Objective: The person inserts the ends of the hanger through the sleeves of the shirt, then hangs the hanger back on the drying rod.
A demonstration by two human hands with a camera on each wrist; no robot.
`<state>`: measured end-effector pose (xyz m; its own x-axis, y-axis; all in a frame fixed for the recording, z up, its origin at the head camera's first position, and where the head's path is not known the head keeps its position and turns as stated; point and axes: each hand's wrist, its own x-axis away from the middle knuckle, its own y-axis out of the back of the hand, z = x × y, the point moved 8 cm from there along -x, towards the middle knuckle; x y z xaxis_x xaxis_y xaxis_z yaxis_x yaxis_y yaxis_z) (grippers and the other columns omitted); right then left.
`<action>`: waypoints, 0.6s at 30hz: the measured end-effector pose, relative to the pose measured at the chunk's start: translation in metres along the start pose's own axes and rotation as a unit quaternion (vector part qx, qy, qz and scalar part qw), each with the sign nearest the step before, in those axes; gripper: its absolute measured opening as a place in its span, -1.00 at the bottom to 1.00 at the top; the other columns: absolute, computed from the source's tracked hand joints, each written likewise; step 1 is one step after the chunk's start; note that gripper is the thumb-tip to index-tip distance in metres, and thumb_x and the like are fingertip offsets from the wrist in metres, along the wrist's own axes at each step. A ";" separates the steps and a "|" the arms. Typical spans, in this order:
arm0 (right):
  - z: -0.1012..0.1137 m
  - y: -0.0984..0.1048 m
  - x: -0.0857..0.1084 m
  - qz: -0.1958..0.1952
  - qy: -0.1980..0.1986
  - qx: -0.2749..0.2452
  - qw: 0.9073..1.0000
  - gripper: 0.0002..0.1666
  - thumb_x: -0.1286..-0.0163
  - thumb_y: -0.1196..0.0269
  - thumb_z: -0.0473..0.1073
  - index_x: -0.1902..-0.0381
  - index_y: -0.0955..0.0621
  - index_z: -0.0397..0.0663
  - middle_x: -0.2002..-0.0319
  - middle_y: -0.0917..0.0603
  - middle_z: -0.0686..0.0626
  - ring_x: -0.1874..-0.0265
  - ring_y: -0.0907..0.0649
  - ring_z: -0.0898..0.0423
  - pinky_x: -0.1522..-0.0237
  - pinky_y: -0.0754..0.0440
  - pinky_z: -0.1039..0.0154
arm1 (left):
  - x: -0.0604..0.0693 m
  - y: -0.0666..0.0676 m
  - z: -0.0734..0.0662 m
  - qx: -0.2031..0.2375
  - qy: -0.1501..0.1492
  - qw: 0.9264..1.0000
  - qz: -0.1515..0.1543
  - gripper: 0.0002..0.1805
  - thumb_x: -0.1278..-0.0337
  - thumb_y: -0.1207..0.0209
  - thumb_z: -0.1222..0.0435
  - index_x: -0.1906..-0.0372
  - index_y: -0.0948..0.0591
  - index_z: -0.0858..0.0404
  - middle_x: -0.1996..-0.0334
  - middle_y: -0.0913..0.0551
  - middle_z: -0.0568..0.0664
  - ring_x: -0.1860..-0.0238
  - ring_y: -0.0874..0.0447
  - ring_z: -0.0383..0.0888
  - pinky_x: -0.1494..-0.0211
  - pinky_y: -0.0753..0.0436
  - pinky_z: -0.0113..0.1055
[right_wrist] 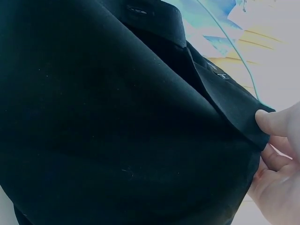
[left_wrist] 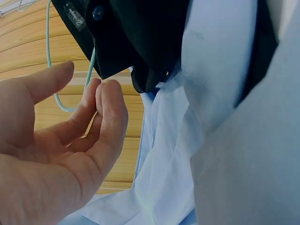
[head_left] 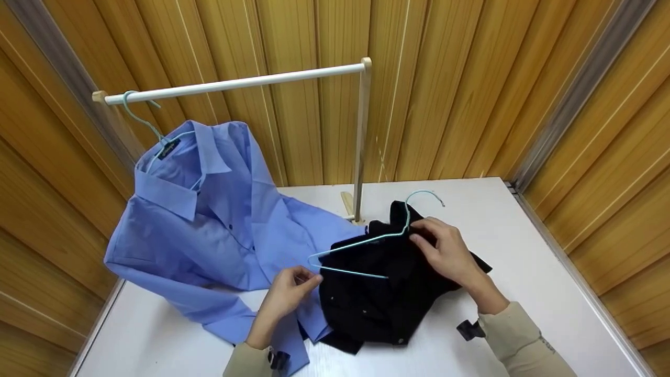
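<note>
A black shirt (head_left: 366, 309) is bunched over the table, its collar toward the rack. My right hand (head_left: 447, 251) pinches the shirt's collar beside the neck of a light-blue wire hanger (head_left: 361, 242). In the right wrist view, thumb and fingers grip the edge of the black collar (right_wrist: 234, 98). The hanger's left arm lies outside, over the shirt; its right part is hidden by cloth. My left hand (head_left: 288, 293) is by the hanger's left end, thumb apart from the fingers. In the left wrist view, its fingertips are close to the hanger (left_wrist: 70, 109) and the black cloth.
A blue shirt (head_left: 209, 246) hangs on another light-blue hanger (head_left: 138, 118) from the white rail (head_left: 235, 84) at left. Its sleeve and hem spread on the white table (head_left: 497, 225) beside the black shirt. The rack's upright (head_left: 361, 146) stands behind; wood-patterned panels enclose the table.
</note>
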<state>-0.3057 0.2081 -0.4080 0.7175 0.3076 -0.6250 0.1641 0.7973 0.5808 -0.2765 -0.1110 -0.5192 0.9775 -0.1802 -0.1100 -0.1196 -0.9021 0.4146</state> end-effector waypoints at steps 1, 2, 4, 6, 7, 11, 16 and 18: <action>0.000 0.000 0.000 -0.001 -0.002 0.001 1.000 -0.79 -0.28 -0.40 -0.47 0.12 -0.71 -0.29 0.18 -0.74 -0.02 0.14 -0.71 0.03 0.00 -0.54 0.39 | 0.000 -0.002 -0.001 0.003 -0.003 1.000 0.006 -0.71 -0.31 -0.36 0.15 0.29 -0.71 0.34 0.49 -0.64 -0.06 0.51 -0.59 -0.22 0.44 -0.59 -0.34; 0.000 0.001 0.000 -0.001 -0.004 0.002 1.000 -0.79 -0.29 -0.40 -0.47 0.11 -0.71 -0.29 0.18 -0.74 -0.02 0.14 -0.71 0.03 0.01 -0.54 0.38 | 0.000 -0.003 -0.002 0.006 -0.005 1.000 0.013 -0.71 -0.31 -0.36 0.15 0.28 -0.71 0.35 0.49 -0.65 -0.05 0.51 -0.60 -0.22 0.44 -0.59 -0.34; -0.001 0.001 0.000 -0.001 -0.006 0.003 1.000 -0.79 -0.28 -0.40 -0.47 0.11 -0.71 -0.30 0.18 -0.74 -0.03 0.14 -0.71 0.04 0.01 -0.55 0.37 | 0.000 -0.007 -0.003 0.009 -0.009 1.000 0.024 -0.72 -0.31 -0.36 0.15 0.26 -0.71 0.34 0.48 -0.65 -0.05 0.51 -0.60 -0.21 0.44 -0.59 -0.34; -0.001 0.001 0.000 -0.001 -0.006 0.003 1.000 -0.78 -0.28 -0.40 -0.48 0.11 -0.71 -0.29 0.18 -0.74 -0.03 0.14 -0.71 0.04 0.02 -0.55 0.37 | 0.000 -0.011 -0.003 0.009 -0.010 0.999 0.033 -0.72 -0.31 -0.36 0.15 0.25 -0.72 0.33 0.46 -0.67 -0.05 0.50 -0.61 -0.20 0.44 -0.59 -0.34; -0.001 0.001 0.000 -0.003 -0.006 0.004 1.000 -0.78 -0.28 -0.41 -0.48 0.11 -0.71 -0.30 0.18 -0.74 -0.03 0.14 -0.71 0.04 0.01 -0.55 0.37 | 0.000 -0.013 -0.003 0.010 -0.006 0.999 0.038 -0.72 -0.30 -0.37 0.15 0.24 -0.72 0.33 0.46 -0.67 -0.05 0.49 -0.62 -0.18 0.44 -0.59 -0.34; -0.001 0.001 -0.001 -0.007 -0.001 0.006 1.000 -0.78 -0.26 -0.42 -0.48 0.12 -0.72 -0.29 0.19 -0.74 -0.03 0.16 -0.72 0.04 0.02 -0.55 0.38 | -0.001 -0.021 -0.001 0.017 0.005 0.998 0.054 -0.72 -0.27 -0.39 0.15 0.24 -0.71 0.33 0.44 -0.68 -0.07 0.50 -0.64 -0.13 0.48 -0.58 -0.35; -0.001 0.002 0.000 -0.009 0.003 0.004 1.000 -0.78 -0.26 -0.42 -0.49 0.13 -0.72 -0.30 0.21 -0.74 -0.01 0.18 -0.71 0.04 0.02 -0.53 0.43 | -0.002 -0.027 -0.001 0.013 0.003 0.998 0.059 -0.75 -0.22 -0.42 0.22 0.25 -0.69 0.35 0.40 -0.69 -0.07 0.43 -0.62 -0.20 0.38 -0.61 -0.36; -0.001 0.002 0.000 -0.012 0.004 0.004 1.000 -0.78 -0.25 -0.42 -0.49 0.13 -0.72 -0.30 0.22 -0.74 0.00 0.19 -0.71 0.04 0.03 -0.52 0.45 | -0.002 -0.028 -0.001 0.014 0.001 0.998 0.059 -0.78 -0.21 -0.42 0.27 0.25 -0.68 0.36 0.40 -0.69 -0.06 0.41 -0.63 -0.21 0.36 -0.62 -0.36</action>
<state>-0.3062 0.2103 -0.4067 0.7077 0.2929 -0.6429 0.1866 0.8001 0.5701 -0.2753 -0.0852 -0.5300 0.9567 -0.2850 -0.0598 -0.2388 -0.8853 0.3989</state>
